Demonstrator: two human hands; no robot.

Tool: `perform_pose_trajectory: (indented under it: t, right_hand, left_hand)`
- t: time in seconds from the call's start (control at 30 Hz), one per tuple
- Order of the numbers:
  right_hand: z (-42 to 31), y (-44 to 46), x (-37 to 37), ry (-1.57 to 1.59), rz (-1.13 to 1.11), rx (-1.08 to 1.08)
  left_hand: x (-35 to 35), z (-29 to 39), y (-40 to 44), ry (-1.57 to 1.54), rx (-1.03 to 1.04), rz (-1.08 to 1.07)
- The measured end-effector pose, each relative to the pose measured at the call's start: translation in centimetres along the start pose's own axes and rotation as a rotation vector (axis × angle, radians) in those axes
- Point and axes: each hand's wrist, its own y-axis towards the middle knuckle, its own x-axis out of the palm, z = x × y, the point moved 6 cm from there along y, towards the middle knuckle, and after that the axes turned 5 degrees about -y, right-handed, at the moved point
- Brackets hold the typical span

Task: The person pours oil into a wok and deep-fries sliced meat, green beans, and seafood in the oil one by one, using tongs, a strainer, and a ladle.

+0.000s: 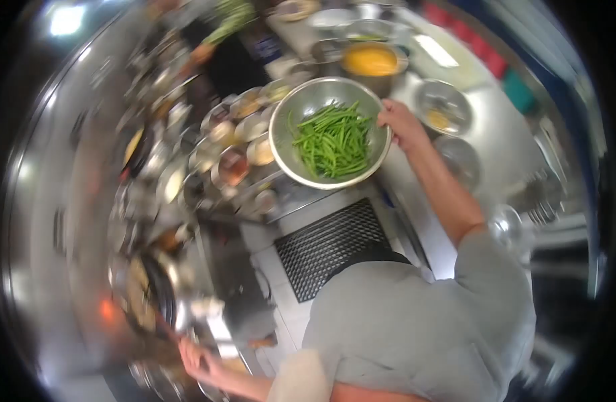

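Observation:
My right hand [400,124] is closed on the rim of a large steel mixing bowl [286,157], held up above the floor between the counters. Cut green beans [331,141] lie heaped in the bowl, which tips toward me. Low on the left, my left hand [197,360] is at the stove, its fingers curled around what looks like the thin reddish handle of a frying pan [139,295]. The pan has a dark rim and pale brown contents; blur hides detail there.
Several small metal containers of ingredients, among them a reddish one [233,167], crowd the left counter. A pot of orange liquid [370,60] and a steel bowl [444,107] stand on the right counter. A black mat [331,241] covers part of the floor.

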Motion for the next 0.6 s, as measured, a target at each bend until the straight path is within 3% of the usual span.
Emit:
perform_pose_trajectory:
  t: [0.1,0.17,0.23,0.27,0.43,0.47,0.5,0.53,0.6]
  right_hand:
    - [-2.0,-2.2,-14.5,-0.183,0.298,-0.044]
    - [-4.2,-5.9,-19.2,-0.174,0.511,-0.064]
    - [-1.8,-6.7,-25.4,-0.381,0.659,-0.199]
    - [5.1,-2.4,-34.6,-0.795,0.728,0.019]
    - [17.8,5.7,-43.8,0.092,0.618,0.002]
    - [17.3,6.0,-44.3,-0.815,0.421,-0.192]
    - [17.1,5.1,-44.2,-1.674,0.519,-0.536]
    - [14.8,2.1,-44.2,-1.687,0.895,-0.502]
    - [10.5,-1.2,-38.9,-1.176,1.191,-0.397]
  left_hand:
    - [0.0,0.8,1.5,0.171,-0.024,0.043]
    - [0.1,1.0,2.5,0.223,-0.032,0.071]
    - [0.7,1.5,1.8,0.239,0.005,0.099]
    - [1.0,1.8,0.8,0.218,0.055,0.117]
    - [1.1,4.6,-1.1,0.193,0.316,0.165]
    - [1.0,6.1,-1.7,0.299,0.355,0.198]
    - [0.9,7.5,-2.2,0.316,0.386,0.21]
    - [0.9,8.6,-2.9,0.335,0.395,0.229]
    - [1.3,10.6,-4.1,0.407,0.498,0.337]
